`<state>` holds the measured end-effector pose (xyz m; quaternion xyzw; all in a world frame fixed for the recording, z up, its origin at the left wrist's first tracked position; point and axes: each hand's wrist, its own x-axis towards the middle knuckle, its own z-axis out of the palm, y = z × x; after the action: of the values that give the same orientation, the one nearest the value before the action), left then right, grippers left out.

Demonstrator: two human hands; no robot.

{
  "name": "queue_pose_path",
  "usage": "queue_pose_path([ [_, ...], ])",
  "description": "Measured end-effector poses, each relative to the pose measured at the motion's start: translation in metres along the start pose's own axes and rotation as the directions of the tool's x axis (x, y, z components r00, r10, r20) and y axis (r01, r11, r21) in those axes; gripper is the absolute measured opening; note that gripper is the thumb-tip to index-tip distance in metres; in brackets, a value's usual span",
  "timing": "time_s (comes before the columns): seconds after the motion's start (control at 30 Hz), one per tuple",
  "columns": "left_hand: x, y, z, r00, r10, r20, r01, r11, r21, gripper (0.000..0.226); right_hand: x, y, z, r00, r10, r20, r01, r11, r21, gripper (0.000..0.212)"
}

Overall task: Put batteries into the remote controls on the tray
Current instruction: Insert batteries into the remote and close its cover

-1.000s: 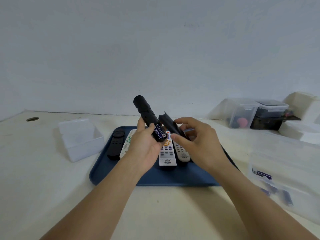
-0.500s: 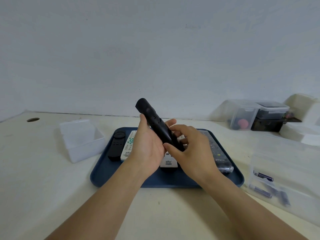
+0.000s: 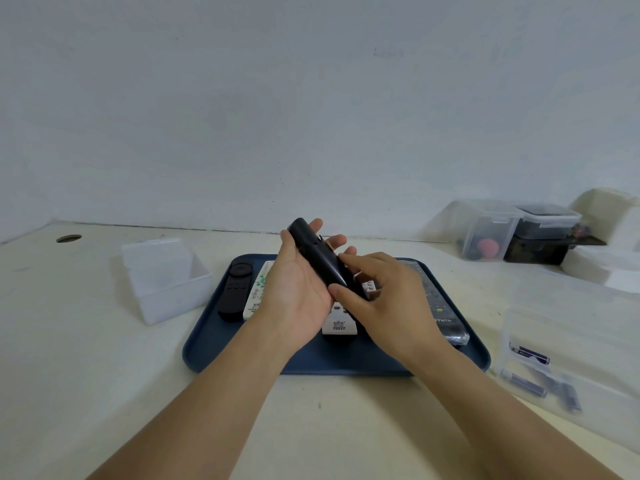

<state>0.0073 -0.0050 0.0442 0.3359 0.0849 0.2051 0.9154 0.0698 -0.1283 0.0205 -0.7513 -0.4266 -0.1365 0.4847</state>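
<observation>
Near the left edge of the table (image 3: 86,393) an open clear box (image 3: 166,282) is set just beside the blue tray (image 3: 214,348), probably as a spot for loose parts. On the left half of the tray a black remote (image 3: 235,292) and a white remote (image 3: 258,289) are laid side by side, with another white remote (image 3: 339,325) nearer the tray's front edge, presumably awaiting batteries. Above the tray's middle, the slim black remote (image 3: 320,259) is cradled in the left hand (image 3: 298,292), palm up and fingers only loosely curled beneath it, so that its back is offered upward. Its lower end is pinched by the right hand (image 3: 388,299) between thumb and bent fingers, seemingly to seat the cover. A dark wrapped remote (image 3: 446,320) is left at the tray's right edge. At the table's right edge, spare batteries (image 3: 530,355) are kept in a clear container (image 3: 588,341), within easy reach.
</observation>
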Motion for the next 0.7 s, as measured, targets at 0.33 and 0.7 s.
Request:
queue_pose_path([
  [0.33,0.008,0.015,-0.004,0.989,0.055,-0.135,-0.065,0.996,-0.067,0.05,0.002,0.004,-0.005,0.991,0.039,0.129,-0.039,0.999,-0.009,0.047],
  [0.7,0.003,0.015,0.001,0.989,0.071,-0.128,-0.073,0.997,-0.004,0.043,0.003,0.008,-0.009,0.96,0.119,0.255,-0.138,0.989,0.058,0.043],
])
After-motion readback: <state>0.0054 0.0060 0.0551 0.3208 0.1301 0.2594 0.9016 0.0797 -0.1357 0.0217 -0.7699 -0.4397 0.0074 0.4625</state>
